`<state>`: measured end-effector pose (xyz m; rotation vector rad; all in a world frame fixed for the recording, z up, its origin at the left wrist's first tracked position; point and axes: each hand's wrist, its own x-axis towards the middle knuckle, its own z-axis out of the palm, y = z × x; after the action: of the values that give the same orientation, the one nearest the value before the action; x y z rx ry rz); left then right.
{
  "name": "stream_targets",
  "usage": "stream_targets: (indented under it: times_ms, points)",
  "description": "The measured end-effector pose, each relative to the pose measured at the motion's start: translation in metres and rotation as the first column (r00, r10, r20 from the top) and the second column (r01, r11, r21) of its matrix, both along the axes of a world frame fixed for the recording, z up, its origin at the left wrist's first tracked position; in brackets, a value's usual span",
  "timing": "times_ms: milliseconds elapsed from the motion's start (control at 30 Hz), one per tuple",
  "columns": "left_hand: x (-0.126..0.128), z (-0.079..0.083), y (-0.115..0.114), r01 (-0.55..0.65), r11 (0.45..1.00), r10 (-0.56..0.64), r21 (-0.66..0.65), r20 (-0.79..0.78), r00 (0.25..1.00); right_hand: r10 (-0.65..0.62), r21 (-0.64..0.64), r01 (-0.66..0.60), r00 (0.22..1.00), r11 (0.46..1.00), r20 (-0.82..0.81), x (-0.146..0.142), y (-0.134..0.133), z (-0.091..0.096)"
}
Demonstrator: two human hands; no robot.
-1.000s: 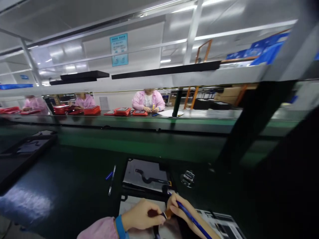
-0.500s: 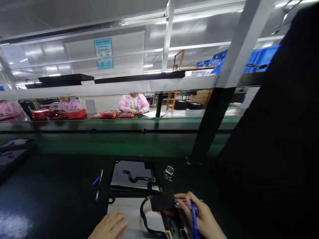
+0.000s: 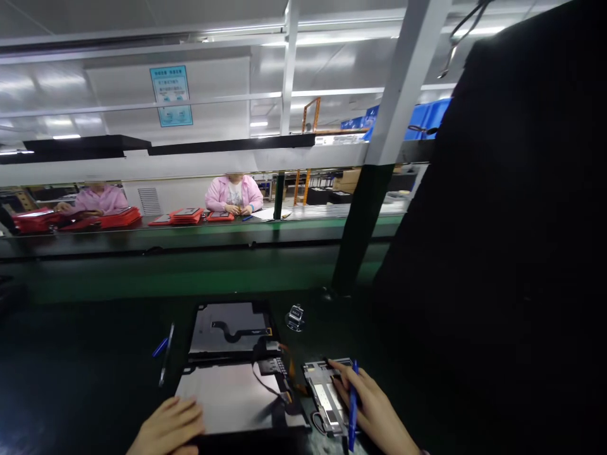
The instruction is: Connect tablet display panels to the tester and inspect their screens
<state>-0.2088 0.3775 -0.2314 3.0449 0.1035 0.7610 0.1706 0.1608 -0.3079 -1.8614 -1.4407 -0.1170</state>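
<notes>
My left hand (image 3: 165, 426) lies with its fingers stretched flat over the left edge of a grey display panel (image 3: 220, 395). My right hand (image 3: 374, 407) has a blue pen (image 3: 353, 404) in its grip, and its index fingertip touches the top of a silver-and-black circuit board assembly (image 3: 325, 398). This board lies flat to the right of the panel. An orange ribbon cable (image 3: 293, 370) and a thin black cable (image 3: 265, 382) run at the panel's right side. Directly behind it rests a second grey panel (image 3: 227, 319) with a black flex cable across it.
A metal tally counter (image 3: 296, 318) stands behind the board. To the left lie a clear pen (image 3: 166, 357) and a blue cap (image 3: 160, 347). A dark post (image 3: 360, 227) rises at the bench's back, and a black curtain (image 3: 497, 253) hangs right. Co-workers in pink sit beyond.
The circuit board has gone from tilted, under my right hand, to flat beside the panel. My left hand has slid to the panel's left edge. The view has turned right.
</notes>
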Motion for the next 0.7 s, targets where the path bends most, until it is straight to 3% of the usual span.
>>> stream_targets:
  times_ms: [133, 300, 400, 467, 600, 700]
  points:
    - [0.017, 0.021, 0.017, -0.033, 0.947, 0.074, -0.321, 0.114, 0.991, 0.014, -0.104, -0.013, 1.0, 0.995, 0.013, 0.001, 0.001, 0.003]
    - [0.044, 0.054, 0.032, -0.189, 0.745, 0.269, -0.64, 0.029, 0.963, -0.024, -0.14, 0.024, 1.0, 0.99, 0.006, 0.002, 0.009, 0.003]
    - [0.059, 0.07, 0.042, -0.231, 0.616, 0.33, -0.753, -0.02, 0.944, -0.067, -0.097, 0.073, 0.996, 0.993, 0.062, -0.002, 0.013, 0.003]
    - [0.067, 0.075, 0.048, -0.216, 0.557, 0.338, -0.802, -0.019, 0.941, -0.093, -0.058, 0.099, 0.991, 0.993, 0.097, -0.004, 0.014, 0.004]
    - [0.08, 0.077, 0.056, -0.207, 0.472, 0.43, -0.857, 0.019, 0.903, -0.128, -0.019, 0.131, 0.985, 0.991, 0.112, -0.004, 0.018, 0.012]
    - [0.087, 0.074, 0.057, -0.162, 0.339, 0.508, -0.927, 0.035, 0.86, -0.116, -0.017, 0.117, 0.993, 0.993, 0.029, -0.009, 0.032, 0.027]
